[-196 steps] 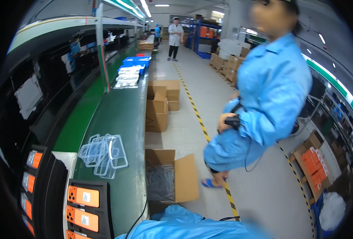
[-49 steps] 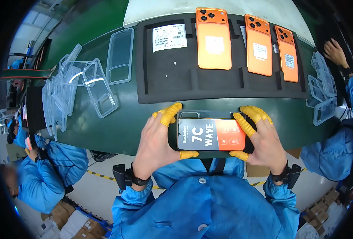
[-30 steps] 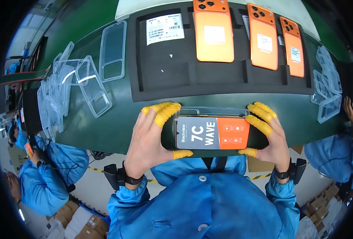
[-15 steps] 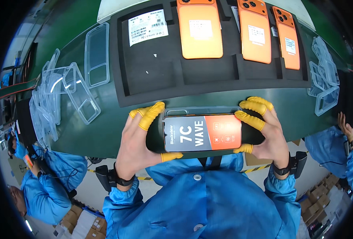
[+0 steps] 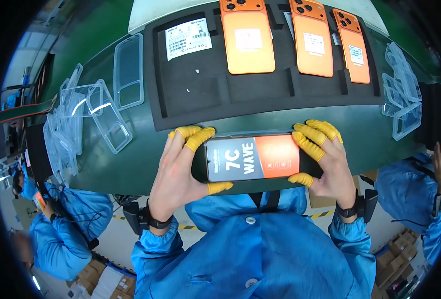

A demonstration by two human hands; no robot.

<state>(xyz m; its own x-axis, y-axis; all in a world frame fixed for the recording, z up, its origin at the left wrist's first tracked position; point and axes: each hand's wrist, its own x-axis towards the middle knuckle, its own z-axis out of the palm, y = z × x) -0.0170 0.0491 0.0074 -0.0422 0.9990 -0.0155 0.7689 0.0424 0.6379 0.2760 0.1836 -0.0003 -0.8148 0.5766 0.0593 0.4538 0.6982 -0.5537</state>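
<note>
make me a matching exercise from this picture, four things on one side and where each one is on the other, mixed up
Things:
1. phone with the lit screen
2. three orange phones
3. heap of clear cases
4. white label sheet

Places:
A. left part of the green belt
B. held between the left hand and right hand
C. upper left corner of the black foam tray
D. face down in the tray's slots

Pairs: 1-B, 2-D, 3-A, 4-C
</note>
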